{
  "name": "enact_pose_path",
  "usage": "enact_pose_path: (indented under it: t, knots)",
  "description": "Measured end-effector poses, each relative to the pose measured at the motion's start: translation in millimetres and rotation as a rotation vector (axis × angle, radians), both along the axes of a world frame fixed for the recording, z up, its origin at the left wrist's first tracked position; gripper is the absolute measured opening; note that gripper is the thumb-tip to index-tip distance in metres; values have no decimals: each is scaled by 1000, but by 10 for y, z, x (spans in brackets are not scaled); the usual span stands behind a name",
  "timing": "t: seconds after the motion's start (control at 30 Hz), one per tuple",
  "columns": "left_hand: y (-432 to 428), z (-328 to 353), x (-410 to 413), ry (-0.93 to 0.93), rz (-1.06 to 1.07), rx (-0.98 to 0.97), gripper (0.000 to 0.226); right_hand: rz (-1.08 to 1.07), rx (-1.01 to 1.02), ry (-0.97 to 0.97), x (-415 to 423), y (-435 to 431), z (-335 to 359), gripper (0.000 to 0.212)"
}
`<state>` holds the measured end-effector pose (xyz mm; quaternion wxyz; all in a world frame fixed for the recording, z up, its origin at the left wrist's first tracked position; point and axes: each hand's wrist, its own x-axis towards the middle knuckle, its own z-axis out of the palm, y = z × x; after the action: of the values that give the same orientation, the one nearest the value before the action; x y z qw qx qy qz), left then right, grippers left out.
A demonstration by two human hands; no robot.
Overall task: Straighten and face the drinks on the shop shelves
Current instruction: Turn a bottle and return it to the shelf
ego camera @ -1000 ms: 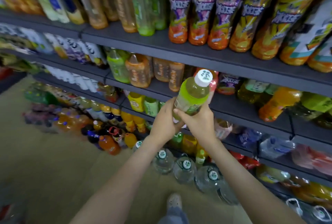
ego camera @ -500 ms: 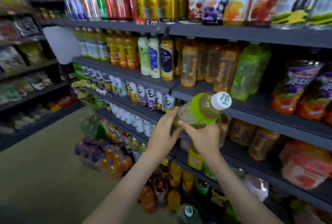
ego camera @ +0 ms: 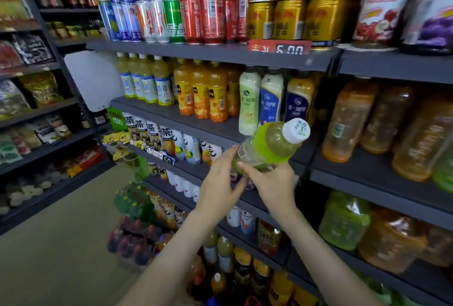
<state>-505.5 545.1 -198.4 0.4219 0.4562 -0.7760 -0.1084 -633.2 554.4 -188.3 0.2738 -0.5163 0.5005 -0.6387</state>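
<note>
I see right hand (ego camera: 274,183) gripping tilted green-label drink bottle (ego camera: 267,145) at base, fingers curled; left hand (ego camera: 219,183) fingers near-straight, touching it.

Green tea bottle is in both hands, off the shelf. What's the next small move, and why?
Probably tip the green tea bottle upright before shelving it. It lies tilted, with its white cap toward the upper right and its barcode facing the camera. The right hand grips it from below and the left hand touches its base. The orange drink bottles on the shelf stand upright, so it should likely match.
</note>
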Motion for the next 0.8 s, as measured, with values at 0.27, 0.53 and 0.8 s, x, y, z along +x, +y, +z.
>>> enact_pose_path:
  t: [0.27,0.53,0.8]
  knots:
    - [-1110,144,559,10,-11,7,68,-23,-34,11,656,-1079,13,39]
    - [-1661,163,682,-20,-261,12,64,-233,2,6,817,-1303,26,41]
    - [-1575,92,218,-36,-628,21,65,-587,7,-18,639,-775,18,39]
